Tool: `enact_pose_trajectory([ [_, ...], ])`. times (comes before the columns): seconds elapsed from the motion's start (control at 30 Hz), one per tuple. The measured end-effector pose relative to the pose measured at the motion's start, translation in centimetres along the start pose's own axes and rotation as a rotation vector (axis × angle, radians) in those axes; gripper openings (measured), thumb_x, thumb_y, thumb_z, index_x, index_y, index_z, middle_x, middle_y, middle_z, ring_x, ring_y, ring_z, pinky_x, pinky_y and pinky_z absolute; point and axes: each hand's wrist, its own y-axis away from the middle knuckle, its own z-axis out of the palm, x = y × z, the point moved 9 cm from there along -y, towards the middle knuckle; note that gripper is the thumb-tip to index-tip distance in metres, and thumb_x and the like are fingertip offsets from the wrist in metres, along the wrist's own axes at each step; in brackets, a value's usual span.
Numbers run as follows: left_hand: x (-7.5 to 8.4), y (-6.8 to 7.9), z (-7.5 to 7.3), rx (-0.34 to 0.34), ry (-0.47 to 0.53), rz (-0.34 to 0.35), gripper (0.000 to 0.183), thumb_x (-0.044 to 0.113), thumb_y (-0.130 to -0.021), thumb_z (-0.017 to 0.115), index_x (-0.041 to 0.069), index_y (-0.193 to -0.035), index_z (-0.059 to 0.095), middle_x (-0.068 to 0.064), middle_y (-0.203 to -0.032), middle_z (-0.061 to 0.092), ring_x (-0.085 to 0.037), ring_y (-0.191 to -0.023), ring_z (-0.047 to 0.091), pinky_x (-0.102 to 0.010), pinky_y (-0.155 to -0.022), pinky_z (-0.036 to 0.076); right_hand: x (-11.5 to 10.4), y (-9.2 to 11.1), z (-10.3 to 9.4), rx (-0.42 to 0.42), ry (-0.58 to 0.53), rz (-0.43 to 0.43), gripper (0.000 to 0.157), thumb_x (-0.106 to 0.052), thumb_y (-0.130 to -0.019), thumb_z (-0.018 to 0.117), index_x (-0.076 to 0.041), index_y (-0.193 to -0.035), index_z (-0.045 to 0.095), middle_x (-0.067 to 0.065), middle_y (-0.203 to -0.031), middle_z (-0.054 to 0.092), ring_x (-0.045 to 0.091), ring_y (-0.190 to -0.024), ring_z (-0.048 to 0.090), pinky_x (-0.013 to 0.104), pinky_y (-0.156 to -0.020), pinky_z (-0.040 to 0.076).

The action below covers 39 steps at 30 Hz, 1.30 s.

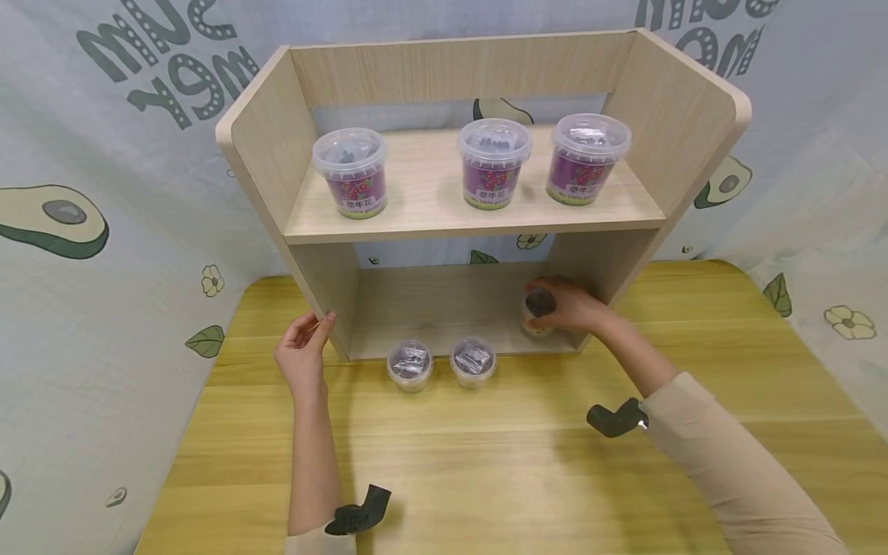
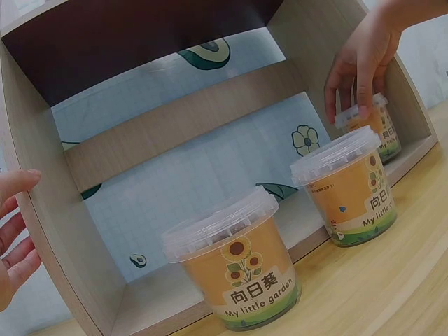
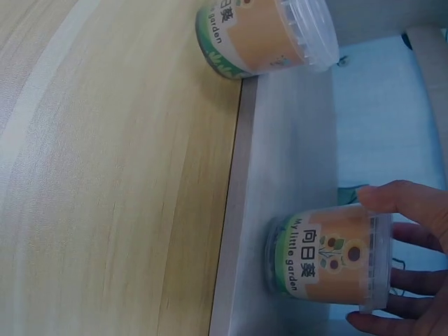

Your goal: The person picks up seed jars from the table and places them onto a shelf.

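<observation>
Cup [image 1: 540,302] partly hidden; right hand [image 1: 572,306] grips it

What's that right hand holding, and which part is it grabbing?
The right hand holds an orange cup, gripping around its clear lid at the top.

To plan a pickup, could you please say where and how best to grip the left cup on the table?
Probably by the lid, from above: the cup stands upright, its lid juts outward, and the shelf is close behind.
</observation>
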Motion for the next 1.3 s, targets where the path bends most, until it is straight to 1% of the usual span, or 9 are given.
enact_pose_trajectory([
  [0.23, 0.05, 0.05, 0.09, -0.003, 0.002, -0.001, 0.015, 0.008, -0.07, 0.078, 0.013, -0.079, 0.068, 0.005, -0.077, 0.066, -0.009, -0.067, 0.059, -0.017, -0.067, 0.051, -0.01, 0.0, 0.3, 0.005, -0.001, -0.021, 0.056, -0.018, -0.07, 0.077, 0.004, -0.115, 0.052, 0.025, -0.11, 0.055, 0.038, -0.102, 0.05, 0.051, -0.088, 0.039],
  [0.47, 0.1, 0.12, -0.01, -0.001, 0.0, 0.0, 0.014, 0.007, -0.07, 0.078, 0.013, -0.079, 0.068, 0.005, -0.077, 0.066, -0.009, -0.067, 0.06, -0.017, -0.067, 0.052, 0.33, -0.08, 0.61, -0.001, 0.007, -0.018, 0.056, -0.018, -0.07, 0.075, 0.004, -0.116, 0.052, 0.025, -0.111, 0.054, 0.038, -0.102, 0.049, 0.051, -0.088, 0.038],
  [0.67, 0.12, 0.13, 0.0, -0.004, 0.001, -0.004, 0.015, 0.008, -0.07, 0.078, 0.013, -0.079, 0.068, 0.005, -0.078, 0.066, -0.009, -0.068, 0.06, -0.017, -0.068, 0.052, 0.02, -0.02, 0.65, -0.01, 0.004, -0.032, 0.057, -0.02, -0.071, 0.075, 0.004, -0.116, 0.051, 0.025, -0.11, 0.053, 0.037, -0.1, 0.048, 0.051, -0.087, 0.039],
  [0.9, 0.05, 0.09, 0.06, -0.01, -0.004, -0.013, 0.015, 0.009, -0.07, 0.078, 0.013, -0.08, 0.068, 0.005, -0.078, 0.066, -0.009, -0.068, 0.06, -0.017, -0.068, 0.051, -0.17, 0.15, 0.61, -0.021, -0.007, -0.025, 0.058, -0.02, -0.072, 0.075, 0.004, -0.119, 0.05, 0.026, -0.114, 0.052, 0.039, -0.105, 0.048, 0.051, -0.09, 0.038],
  [1.3, 0.07, 0.01, 0.01, -0.01, 0.0, 0.002, 0.015, 0.008, -0.07, 0.078, 0.013, -0.08, 0.068, 0.005, -0.078, 0.066, -0.009, -0.068, 0.06, -0.018, -0.068, 0.052, -0.46, 0.21, 0.49, -0.018, 0.027, -0.027, 0.057, -0.019, -0.072, 0.074, 0.005, -0.118, 0.05, 0.026, -0.113, 0.053, 0.038, -0.103, 0.049, 0.051, -0.089, 0.039],
])
